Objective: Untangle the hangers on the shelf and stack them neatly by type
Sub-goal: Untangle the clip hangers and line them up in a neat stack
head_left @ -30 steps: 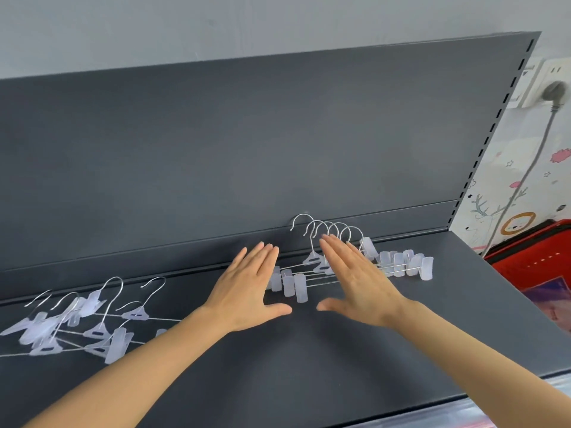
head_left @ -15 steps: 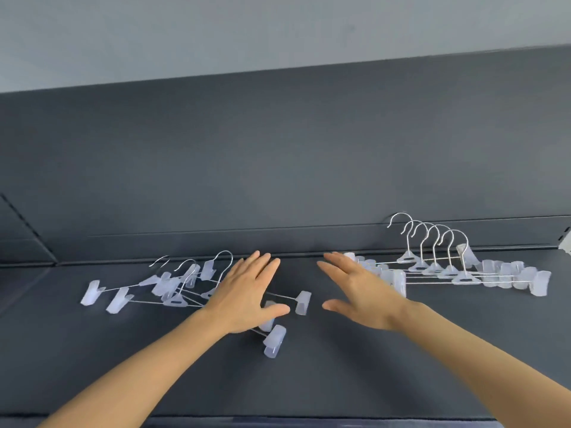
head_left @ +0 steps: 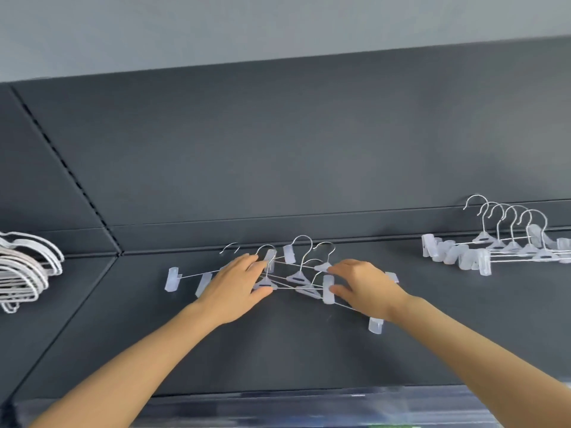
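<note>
On the shelf, the left hand lies flat on tangled clip hangers, the right hand pinching them.

A tangle of clip hangers lies mid-shelf before the back panel, left hand and right hand upon it. A row of clip hangers lies far right, a hanger stack far left.
</note>
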`<action>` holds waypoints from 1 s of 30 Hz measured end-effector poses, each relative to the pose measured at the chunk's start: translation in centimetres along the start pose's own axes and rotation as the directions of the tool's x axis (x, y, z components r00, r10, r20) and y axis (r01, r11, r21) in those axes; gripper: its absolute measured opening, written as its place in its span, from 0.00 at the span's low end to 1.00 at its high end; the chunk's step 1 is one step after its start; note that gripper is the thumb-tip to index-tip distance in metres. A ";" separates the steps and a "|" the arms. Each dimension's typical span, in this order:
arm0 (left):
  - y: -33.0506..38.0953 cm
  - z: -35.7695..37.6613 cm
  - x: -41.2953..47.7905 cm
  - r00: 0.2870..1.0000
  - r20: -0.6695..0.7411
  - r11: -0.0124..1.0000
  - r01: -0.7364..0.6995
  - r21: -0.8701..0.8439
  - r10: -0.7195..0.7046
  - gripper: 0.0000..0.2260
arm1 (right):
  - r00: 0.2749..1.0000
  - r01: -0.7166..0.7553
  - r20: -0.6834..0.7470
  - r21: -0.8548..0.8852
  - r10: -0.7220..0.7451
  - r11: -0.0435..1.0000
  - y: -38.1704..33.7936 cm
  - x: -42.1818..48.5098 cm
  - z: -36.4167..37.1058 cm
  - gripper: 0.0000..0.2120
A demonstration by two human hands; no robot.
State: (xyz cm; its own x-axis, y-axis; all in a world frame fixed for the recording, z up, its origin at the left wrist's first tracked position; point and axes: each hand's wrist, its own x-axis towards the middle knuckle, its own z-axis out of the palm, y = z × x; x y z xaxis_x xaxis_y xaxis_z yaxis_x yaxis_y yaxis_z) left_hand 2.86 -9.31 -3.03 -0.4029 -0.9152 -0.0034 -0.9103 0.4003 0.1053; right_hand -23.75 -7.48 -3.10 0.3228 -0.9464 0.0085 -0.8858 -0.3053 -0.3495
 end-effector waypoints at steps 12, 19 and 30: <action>-5.2 0.2 1.6 0.991 0.022 0.991 0.136 -0.017 -0.135 0.10 | 0.996 -0.077 0.047 0.016 0.077 0.997 -3.3 0.9 1.4 0.11; -6.3 -0.1 2.3 0.959 0.118 0.963 0.266 -0.051 -0.259 0.04 | 0.997 0.002 0.072 -0.045 0.002 0.999 -4.7 2.9 1.1 0.13; -8.1 -1.2 1.6 0.943 0.045 0.895 0.326 -0.305 -0.329 0.19 | 0.981 0.133 0.175 -0.289 -0.085 0.948 -6.6 4.8 2.7 0.16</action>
State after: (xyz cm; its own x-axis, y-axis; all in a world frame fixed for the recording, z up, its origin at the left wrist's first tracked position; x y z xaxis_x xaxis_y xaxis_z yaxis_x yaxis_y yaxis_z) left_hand 9.71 -14.08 -2.71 -0.0853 -0.9929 -0.0829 -0.9171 0.0457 0.3960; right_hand -15.41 -9.70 -3.30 0.4501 -0.8841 -0.1256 -0.8930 -0.4462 -0.0592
